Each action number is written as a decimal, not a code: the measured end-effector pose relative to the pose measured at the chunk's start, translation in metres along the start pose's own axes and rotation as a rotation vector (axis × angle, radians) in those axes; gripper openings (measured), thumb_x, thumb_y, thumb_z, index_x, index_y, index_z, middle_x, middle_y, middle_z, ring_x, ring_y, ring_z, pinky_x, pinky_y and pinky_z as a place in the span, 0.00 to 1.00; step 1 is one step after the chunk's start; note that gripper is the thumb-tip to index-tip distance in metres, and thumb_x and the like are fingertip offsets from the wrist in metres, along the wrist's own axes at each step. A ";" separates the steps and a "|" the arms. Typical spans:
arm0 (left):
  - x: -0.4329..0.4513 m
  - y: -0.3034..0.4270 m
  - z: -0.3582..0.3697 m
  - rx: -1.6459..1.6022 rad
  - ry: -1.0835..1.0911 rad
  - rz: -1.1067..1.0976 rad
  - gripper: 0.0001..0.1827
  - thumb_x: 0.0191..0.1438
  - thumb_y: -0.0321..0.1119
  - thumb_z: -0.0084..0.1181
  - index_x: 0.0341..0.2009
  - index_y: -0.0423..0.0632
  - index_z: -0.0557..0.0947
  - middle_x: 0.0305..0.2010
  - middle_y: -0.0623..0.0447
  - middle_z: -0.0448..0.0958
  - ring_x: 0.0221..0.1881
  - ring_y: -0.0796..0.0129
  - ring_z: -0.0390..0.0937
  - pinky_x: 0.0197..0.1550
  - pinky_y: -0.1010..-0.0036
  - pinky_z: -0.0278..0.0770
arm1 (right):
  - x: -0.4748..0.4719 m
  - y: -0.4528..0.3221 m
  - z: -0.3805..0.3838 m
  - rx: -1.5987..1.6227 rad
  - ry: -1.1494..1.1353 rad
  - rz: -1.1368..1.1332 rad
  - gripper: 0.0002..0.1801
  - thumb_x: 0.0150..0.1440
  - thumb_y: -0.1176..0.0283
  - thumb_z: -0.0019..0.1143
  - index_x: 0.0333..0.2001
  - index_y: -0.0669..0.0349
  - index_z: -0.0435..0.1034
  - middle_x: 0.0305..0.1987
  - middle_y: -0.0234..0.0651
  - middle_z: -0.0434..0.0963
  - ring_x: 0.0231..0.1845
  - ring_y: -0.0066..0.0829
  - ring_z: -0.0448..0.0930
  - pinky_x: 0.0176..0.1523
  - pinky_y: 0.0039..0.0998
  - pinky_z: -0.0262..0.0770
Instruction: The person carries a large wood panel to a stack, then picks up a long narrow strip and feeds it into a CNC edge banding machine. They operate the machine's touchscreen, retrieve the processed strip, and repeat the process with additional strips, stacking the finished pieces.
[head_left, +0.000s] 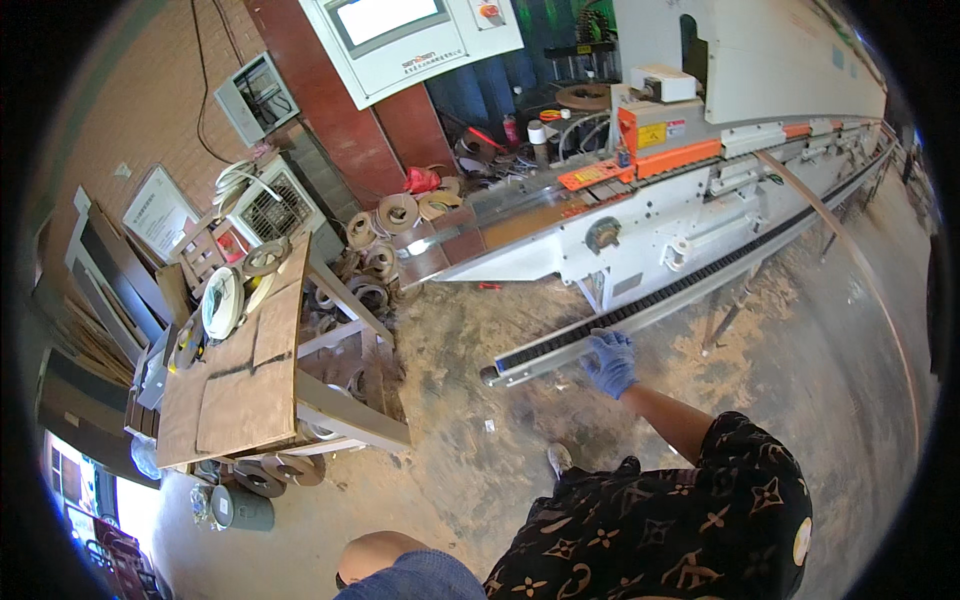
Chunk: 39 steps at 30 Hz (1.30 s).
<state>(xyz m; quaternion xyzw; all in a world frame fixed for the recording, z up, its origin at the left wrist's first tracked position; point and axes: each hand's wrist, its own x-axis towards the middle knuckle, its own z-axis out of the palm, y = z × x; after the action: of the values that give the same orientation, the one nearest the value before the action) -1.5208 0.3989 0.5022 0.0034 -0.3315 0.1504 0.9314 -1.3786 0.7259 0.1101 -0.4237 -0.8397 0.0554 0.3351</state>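
Note:
My right hand (611, 365), in a blue knitted glove, is at the outer edge of a long roller support rail (551, 347). Its fingers overlap the rail's side; whether they grip it or only rest there cannot be told. The rail has a row of black rollers and runs along the front of a white and orange edge-banding machine (510, 251). What looks like my left hand (420, 576), also in blue knit, is very near the camera at the bottom edge. Its fingers are cut off by the frame.
A wooden table (247, 409) at left carries rolls of edge-banding tape (223, 302). More rolls (379, 259) are heaped behind it. A grey bucket (244, 508) stands by the table. A long wood-coloured strip (862, 262) curves down from the machine. Sawdust (739, 345) covers parts of the floor.

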 end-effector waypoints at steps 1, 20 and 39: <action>0.007 0.010 -0.007 -0.082 -0.185 -0.001 0.12 0.53 0.36 0.54 0.22 0.44 0.72 0.25 0.50 0.73 0.23 0.66 0.67 0.24 0.71 0.66 | 0.015 -0.002 0.006 -0.011 -0.021 0.004 0.19 0.47 0.59 0.61 0.43 0.50 0.73 0.50 0.38 0.73 0.55 0.43 0.69 0.61 0.49 0.59; -0.199 0.228 0.047 -1.921 -0.871 -0.658 0.25 0.47 0.30 0.57 0.51 0.39 0.72 0.51 0.39 0.69 0.52 0.52 0.68 0.57 0.62 0.67 | 0.089 -0.033 0.087 0.050 -0.305 -0.074 0.13 0.54 0.56 0.52 0.24 0.50 0.71 0.21 0.37 0.76 0.26 0.44 0.78 0.32 0.46 0.69; -0.701 0.354 0.122 -0.904 -2.394 0.175 0.57 0.35 0.65 0.66 0.69 0.63 0.56 0.73 0.44 0.46 0.72 0.45 0.45 0.69 0.52 0.46 | 0.089 -0.082 0.111 -0.397 0.099 0.837 0.24 0.43 0.59 0.65 0.46 0.50 0.74 0.62 0.46 0.66 0.69 0.46 0.57 0.71 0.48 0.41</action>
<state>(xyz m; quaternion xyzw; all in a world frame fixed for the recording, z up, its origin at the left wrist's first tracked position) -2.2112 0.5293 0.1310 -0.2008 -0.9787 -0.0113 -0.0405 -1.5383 0.7615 0.1014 -0.7843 -0.5737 0.0037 0.2361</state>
